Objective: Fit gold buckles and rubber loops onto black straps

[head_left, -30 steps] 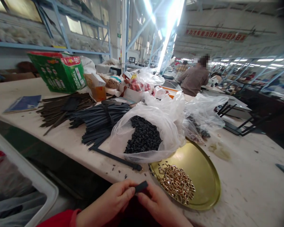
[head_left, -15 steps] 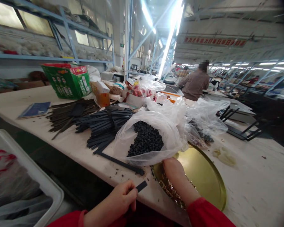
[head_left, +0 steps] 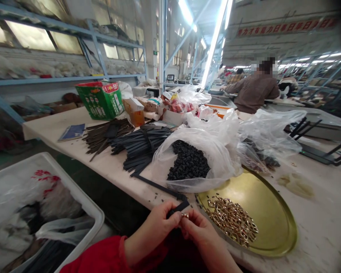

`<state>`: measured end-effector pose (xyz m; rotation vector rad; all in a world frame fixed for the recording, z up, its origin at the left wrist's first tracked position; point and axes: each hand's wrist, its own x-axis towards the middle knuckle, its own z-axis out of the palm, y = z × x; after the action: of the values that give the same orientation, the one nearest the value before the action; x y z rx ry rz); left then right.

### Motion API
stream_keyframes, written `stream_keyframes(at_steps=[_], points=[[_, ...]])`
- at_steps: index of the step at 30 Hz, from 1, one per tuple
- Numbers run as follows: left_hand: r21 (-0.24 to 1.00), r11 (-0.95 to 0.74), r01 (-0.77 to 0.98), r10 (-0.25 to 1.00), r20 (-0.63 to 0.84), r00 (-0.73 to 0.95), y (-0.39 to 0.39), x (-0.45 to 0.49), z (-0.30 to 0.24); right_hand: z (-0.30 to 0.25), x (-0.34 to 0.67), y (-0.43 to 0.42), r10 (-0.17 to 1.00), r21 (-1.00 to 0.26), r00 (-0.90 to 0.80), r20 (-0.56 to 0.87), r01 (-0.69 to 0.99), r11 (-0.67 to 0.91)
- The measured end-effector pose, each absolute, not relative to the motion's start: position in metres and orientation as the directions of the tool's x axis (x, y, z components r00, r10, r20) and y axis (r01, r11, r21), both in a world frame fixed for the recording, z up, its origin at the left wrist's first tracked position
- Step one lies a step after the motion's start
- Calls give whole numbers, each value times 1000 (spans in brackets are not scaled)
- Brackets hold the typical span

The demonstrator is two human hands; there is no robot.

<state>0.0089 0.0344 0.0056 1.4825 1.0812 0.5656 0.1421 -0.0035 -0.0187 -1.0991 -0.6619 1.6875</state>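
Observation:
My left hand (head_left: 159, 225) pinches the end of a black strap (head_left: 178, 207) at the near table edge. My right hand (head_left: 197, 227) meets it there, fingers pinched on a small gold buckle (head_left: 185, 215) held against the strap's tip. Just to the right lies a round gold tray (head_left: 272, 212) with a heap of gold buckles (head_left: 233, 220). Behind my hands, an open clear plastic bag (head_left: 213, 151) holds small black loops (head_left: 189, 165). A single black strap (head_left: 159, 186) lies on the table in front of the bag.
Bundles of black straps (head_left: 139, 146) lie on the white table (head_left: 324, 223), with a green carton (head_left: 100, 99), a blue booklet (head_left: 72, 132) and more bags behind. A white bin (head_left: 82, 201) with bags stands at lower left. Another person (head_left: 254, 91) works at a far table.
My right hand left the gold tray and came back to the left hand, now pinching a gold buckle at the strap's tip. The view shifted left.

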Motion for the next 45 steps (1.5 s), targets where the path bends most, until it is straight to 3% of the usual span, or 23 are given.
stream_keyframes(at_steps=[4, 6, 8, 11, 13, 17, 21, 25, 31, 37, 40, 45], points=[[908, 27, 419, 839, -248, 484, 35, 3, 10, -32, 147, -5, 982, -948, 40, -185, -272, -167], [895, -14, 445, 833, -235, 501, 36, 0, 13, -33, 151, -7, 975, -949, 95, -203, -266, -172], [868, -65, 493, 827, -230, 513, 37, -4, 16, -30, 153, -9, 945, -878, 118, -304, -419, -231], [804, -161, 573, 809, -225, 543, 35, -8, 18, -23, 150, -10, 884, -642, 39, -467, -702, -309], [772, -230, 592, 796, -201, 572, 31, -7, 17, -19, 146, -11, 846, -519, -25, -532, -780, -350], [785, -269, 558, 799, -142, 585, 24, -2, 12, -17, 138, -11, 826, -520, 24, -563, -787, -331], [816, -238, 527, 827, -114, 550, 22, 3, 15, -26, 133, -12, 839, -560, 53, -542, -767, -313], [864, -186, 468, 804, -141, 578, 25, 3, 20, -36, 131, -10, 906, -697, 51, -419, -658, -285], [884, 15, 468, 778, -304, 550, 26, -3, 14, -30, 135, -7, 885, -669, 170, -433, -719, -189], [928, 290, 232, 746, -371, 553, 24, 0, 8, -39, 127, -16, 928, -815, 115, -353, -525, -245], [904, 356, 236, 732, -427, 531, 25, 1, 11, -41, 127, -20, 941, -852, 95, -325, -462, -247], [849, 435, 299, 697, -528, 486, 26, 2, 20, -39, 132, -21, 928, -812, 9, -372, -488, -321]])
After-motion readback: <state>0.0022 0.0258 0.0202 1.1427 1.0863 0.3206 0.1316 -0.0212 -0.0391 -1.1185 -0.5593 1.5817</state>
